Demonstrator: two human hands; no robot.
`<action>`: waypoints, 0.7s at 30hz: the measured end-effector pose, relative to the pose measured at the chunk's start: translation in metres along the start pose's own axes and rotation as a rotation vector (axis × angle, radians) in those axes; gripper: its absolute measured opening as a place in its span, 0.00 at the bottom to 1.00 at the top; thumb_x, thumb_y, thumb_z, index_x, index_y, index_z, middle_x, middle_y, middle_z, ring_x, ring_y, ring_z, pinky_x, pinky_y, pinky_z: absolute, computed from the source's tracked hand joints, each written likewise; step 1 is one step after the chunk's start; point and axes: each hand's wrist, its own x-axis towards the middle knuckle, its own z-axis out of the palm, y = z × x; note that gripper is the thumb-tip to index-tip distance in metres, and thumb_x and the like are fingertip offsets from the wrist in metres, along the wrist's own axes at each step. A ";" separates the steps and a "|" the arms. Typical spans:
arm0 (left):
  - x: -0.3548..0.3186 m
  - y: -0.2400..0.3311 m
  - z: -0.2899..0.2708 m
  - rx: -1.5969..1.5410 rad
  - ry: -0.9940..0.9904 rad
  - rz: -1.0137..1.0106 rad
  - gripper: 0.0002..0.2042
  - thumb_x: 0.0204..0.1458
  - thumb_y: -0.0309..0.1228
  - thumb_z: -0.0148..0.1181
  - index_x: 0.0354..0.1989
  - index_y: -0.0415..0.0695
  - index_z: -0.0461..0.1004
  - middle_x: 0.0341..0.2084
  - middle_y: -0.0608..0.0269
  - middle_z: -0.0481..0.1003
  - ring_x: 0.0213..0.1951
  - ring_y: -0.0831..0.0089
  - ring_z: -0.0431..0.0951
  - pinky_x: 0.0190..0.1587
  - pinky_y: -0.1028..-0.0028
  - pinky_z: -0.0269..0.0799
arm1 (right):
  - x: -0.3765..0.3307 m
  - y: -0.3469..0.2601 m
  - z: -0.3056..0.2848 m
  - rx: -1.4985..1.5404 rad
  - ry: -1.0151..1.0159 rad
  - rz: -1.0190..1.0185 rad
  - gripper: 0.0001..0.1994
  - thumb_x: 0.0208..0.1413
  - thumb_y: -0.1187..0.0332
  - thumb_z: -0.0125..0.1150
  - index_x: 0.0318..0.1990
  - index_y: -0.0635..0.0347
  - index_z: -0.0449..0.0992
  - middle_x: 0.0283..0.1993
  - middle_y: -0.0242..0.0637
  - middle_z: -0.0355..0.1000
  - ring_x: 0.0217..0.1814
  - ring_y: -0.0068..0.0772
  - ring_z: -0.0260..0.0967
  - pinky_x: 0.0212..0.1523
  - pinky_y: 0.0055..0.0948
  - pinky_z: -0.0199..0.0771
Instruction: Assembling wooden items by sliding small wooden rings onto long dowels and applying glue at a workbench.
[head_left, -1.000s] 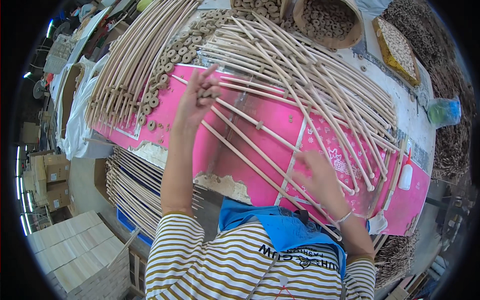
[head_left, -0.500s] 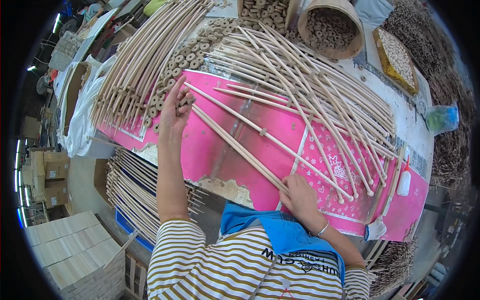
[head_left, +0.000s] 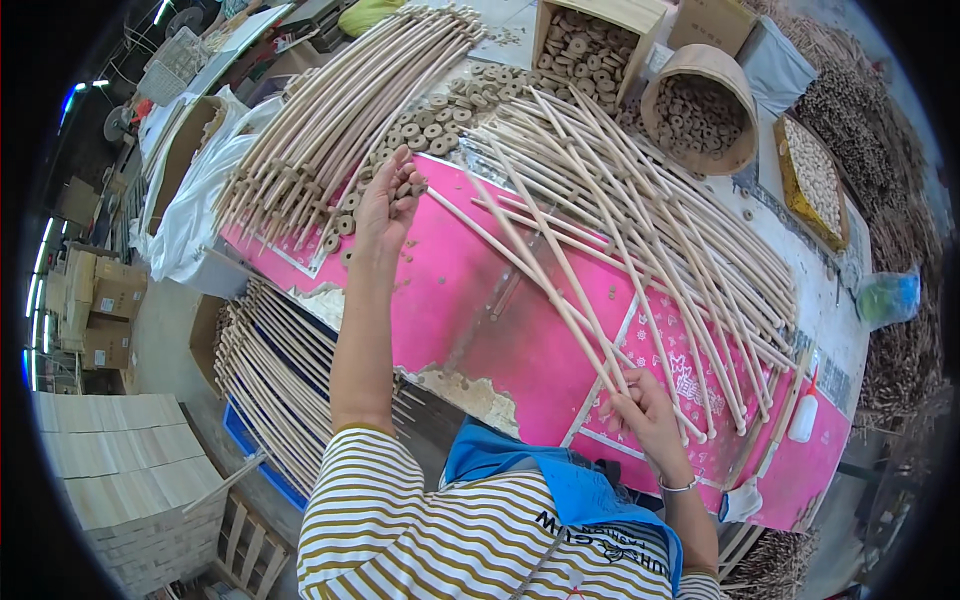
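My left hand (head_left: 388, 208) is raised over the far left part of the pink-covered table (head_left: 455, 320), its fingers curled around several small brown wooden rings (head_left: 408, 188). My right hand (head_left: 645, 418) pinches the near ends of two pale wooden sticks (head_left: 570, 268). The sticks slant away to the far left, spread slightly apart at their far ends. Beneath them lies another stick (head_left: 485, 238) whose far end is close to my left hand. Loose wooden rings (head_left: 428, 130) lie scattered beyond that hand.
Bundled sticks (head_left: 330, 125) lie far left, and a crossed pile of sticks (head_left: 690, 255) at right. A wooden box (head_left: 640, 20) and round tub (head_left: 740, 85) hold rings. A white glue bottle (head_left: 803, 418) lies at right. More sticks (head_left: 275, 375) fill a blue crate below left.
My right hand has lifted the two sticks and moved right and nearer. Their far ends have swung right, away from my left hand, which still holds the rings. The whole view has shifted slightly.
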 end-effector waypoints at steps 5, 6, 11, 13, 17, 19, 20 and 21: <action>0.012 -0.012 0.008 -0.172 0.177 -0.005 0.15 0.63 0.28 0.59 0.57 0.39 0.72 0.35 0.61 0.77 0.32 0.76 0.81 0.18 0.87 0.62 | -0.011 -0.001 -0.001 0.000 -0.026 0.019 0.09 0.66 0.72 0.55 0.49 0.60 0.63 0.33 0.37 0.78 0.25 0.16 0.71 0.22 0.14 0.63; 0.017 -0.014 0.004 -0.192 0.178 -0.008 0.14 0.64 0.28 0.58 0.56 0.39 0.73 0.35 0.61 0.77 0.32 0.75 0.81 0.17 0.87 0.62 | -0.013 0.000 -0.002 0.001 -0.026 0.020 0.09 0.66 0.72 0.55 0.49 0.60 0.63 0.33 0.37 0.78 0.25 0.16 0.71 0.22 0.14 0.63; 0.023 -0.019 0.005 -0.221 0.167 -0.030 0.13 0.64 0.28 0.57 0.55 0.39 0.74 0.34 0.61 0.77 0.32 0.75 0.81 0.14 0.86 0.60 | -0.017 0.003 -0.005 -0.042 0.011 0.038 0.09 0.66 0.72 0.55 0.49 0.61 0.64 0.33 0.37 0.79 0.23 0.15 0.70 0.21 0.14 0.59; 0.022 -0.022 0.007 -0.253 0.083 -0.063 0.13 0.65 0.29 0.56 0.55 0.39 0.74 0.33 0.62 0.77 0.32 0.75 0.80 0.15 0.86 0.60 | -0.016 0.006 -0.007 -0.049 0.012 0.038 0.09 0.66 0.72 0.55 0.49 0.61 0.64 0.32 0.36 0.79 0.23 0.15 0.70 0.21 0.14 0.60; 0.024 -0.027 0.007 -0.219 0.042 -0.066 0.15 0.64 0.31 0.58 0.57 0.41 0.73 0.35 0.61 0.76 0.34 0.75 0.78 0.17 0.86 0.61 | -0.015 0.009 -0.008 -0.051 0.025 0.036 0.08 0.66 0.73 0.55 0.48 0.62 0.65 0.31 0.36 0.78 0.23 0.16 0.70 0.21 0.14 0.61; 0.025 -0.027 0.009 -0.192 0.081 -0.074 0.16 0.64 0.32 0.58 0.59 0.42 0.71 0.35 0.61 0.75 0.34 0.76 0.78 0.18 0.86 0.61 | -0.015 0.010 -0.008 -0.062 0.018 0.031 0.08 0.66 0.73 0.55 0.48 0.62 0.65 0.31 0.36 0.78 0.23 0.16 0.70 0.22 0.15 0.61; 0.026 -0.028 0.009 -0.192 0.081 -0.075 0.16 0.64 0.32 0.58 0.59 0.42 0.71 0.35 0.61 0.75 0.34 0.76 0.78 0.18 0.86 0.61 | -0.015 0.010 -0.008 -0.075 0.011 0.026 0.08 0.66 0.73 0.55 0.48 0.62 0.65 0.31 0.36 0.78 0.23 0.16 0.70 0.22 0.15 0.62; 0.027 -0.029 0.009 -0.180 0.073 -0.079 0.17 0.64 0.32 0.58 0.59 0.42 0.71 0.35 0.61 0.76 0.34 0.76 0.78 0.18 0.86 0.61 | -0.015 0.010 -0.008 -0.074 0.011 0.027 0.08 0.66 0.73 0.55 0.48 0.62 0.65 0.31 0.36 0.78 0.23 0.16 0.70 0.22 0.15 0.62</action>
